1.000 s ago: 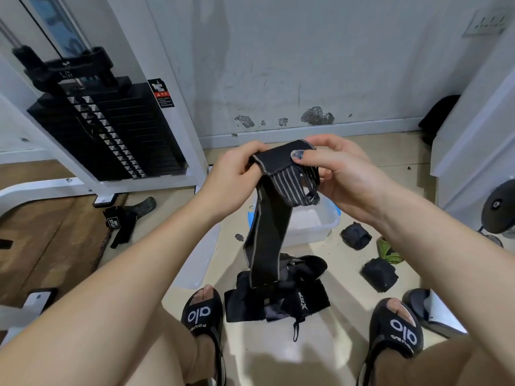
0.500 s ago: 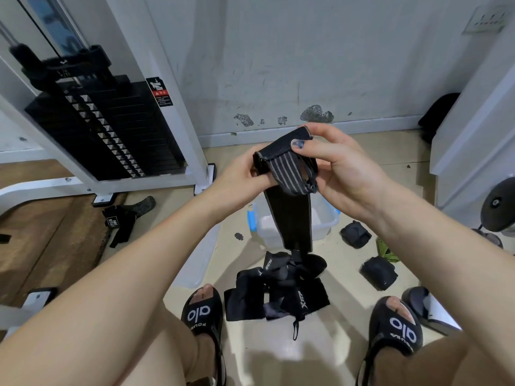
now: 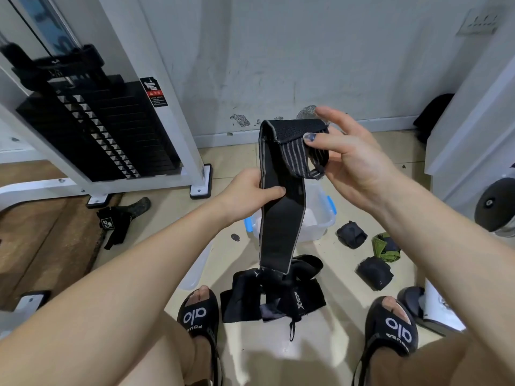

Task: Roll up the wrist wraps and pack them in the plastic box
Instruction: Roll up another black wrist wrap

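Note:
A long black wrist wrap (image 3: 280, 218) with grey edges hangs in front of me, its top folded over. My right hand (image 3: 354, 160) pinches the folded top end with its striped elastic loop between thumb and fingers. My left hand (image 3: 250, 193) grips the strap lower down, at its left edge. Behind the strap on the floor stands the clear plastic box (image 3: 320, 215) with blue clips. A pile of unrolled black wraps (image 3: 273, 296) lies between my feet. Two rolled black wraps (image 3: 351, 234) (image 3: 374, 273) lie on the floor to the right of the box.
A green strap (image 3: 386, 246) lies beside the rolled wraps. The box lid (image 3: 195, 268) rests on the floor left of the pile. Black gloves (image 3: 117, 221) lie by the weight stack machine (image 3: 92, 129) at left. My sandalled feet (image 3: 199, 316) flank the pile.
My left hand slid down from the wrap's top to its middle. My right hand lifted the folded top end higher, and the strap now hangs flatter.

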`<move>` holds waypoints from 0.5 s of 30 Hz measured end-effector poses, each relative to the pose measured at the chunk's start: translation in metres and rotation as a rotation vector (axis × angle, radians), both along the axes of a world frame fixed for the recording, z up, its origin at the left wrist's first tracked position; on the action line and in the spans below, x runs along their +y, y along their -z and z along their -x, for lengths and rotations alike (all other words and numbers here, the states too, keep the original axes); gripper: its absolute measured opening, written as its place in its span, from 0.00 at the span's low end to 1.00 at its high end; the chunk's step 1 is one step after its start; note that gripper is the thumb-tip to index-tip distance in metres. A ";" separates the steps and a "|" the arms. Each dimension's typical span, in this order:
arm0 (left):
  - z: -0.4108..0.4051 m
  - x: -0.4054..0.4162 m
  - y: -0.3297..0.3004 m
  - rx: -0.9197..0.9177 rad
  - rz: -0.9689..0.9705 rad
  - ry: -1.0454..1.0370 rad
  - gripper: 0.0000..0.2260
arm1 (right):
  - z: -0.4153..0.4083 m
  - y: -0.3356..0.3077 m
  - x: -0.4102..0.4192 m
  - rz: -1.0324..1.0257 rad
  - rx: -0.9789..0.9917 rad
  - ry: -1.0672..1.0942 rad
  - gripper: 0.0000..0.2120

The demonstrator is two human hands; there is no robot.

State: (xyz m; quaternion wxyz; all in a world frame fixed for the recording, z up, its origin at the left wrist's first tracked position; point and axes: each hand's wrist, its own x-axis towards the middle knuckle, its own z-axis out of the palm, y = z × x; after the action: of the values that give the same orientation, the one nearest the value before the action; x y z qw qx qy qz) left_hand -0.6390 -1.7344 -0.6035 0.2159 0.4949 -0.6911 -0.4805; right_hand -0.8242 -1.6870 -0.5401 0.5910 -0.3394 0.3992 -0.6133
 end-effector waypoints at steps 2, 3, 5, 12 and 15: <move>-0.003 0.000 -0.001 0.001 0.012 0.018 0.08 | 0.000 0.001 -0.001 0.006 0.031 -0.019 0.25; -0.004 -0.001 -0.001 0.005 0.013 0.024 0.09 | -0.001 0.002 -0.001 0.007 0.044 -0.027 0.24; -0.003 0.000 -0.003 0.043 -0.005 0.035 0.10 | -0.003 0.003 0.000 0.007 0.050 -0.031 0.21; 0.004 0.005 -0.022 0.229 0.038 -0.044 0.15 | -0.004 0.003 -0.002 0.015 0.081 -0.028 0.23; 0.005 0.007 -0.026 0.269 0.054 -0.058 0.13 | -0.002 0.008 -0.003 0.037 0.297 0.021 0.26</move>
State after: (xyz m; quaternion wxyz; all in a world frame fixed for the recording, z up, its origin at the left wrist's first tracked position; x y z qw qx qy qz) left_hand -0.6445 -1.7279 -0.5772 0.3336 0.4399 -0.6539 -0.5173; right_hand -0.8222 -1.6896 -0.5477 0.5125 -0.4330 0.4743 -0.5700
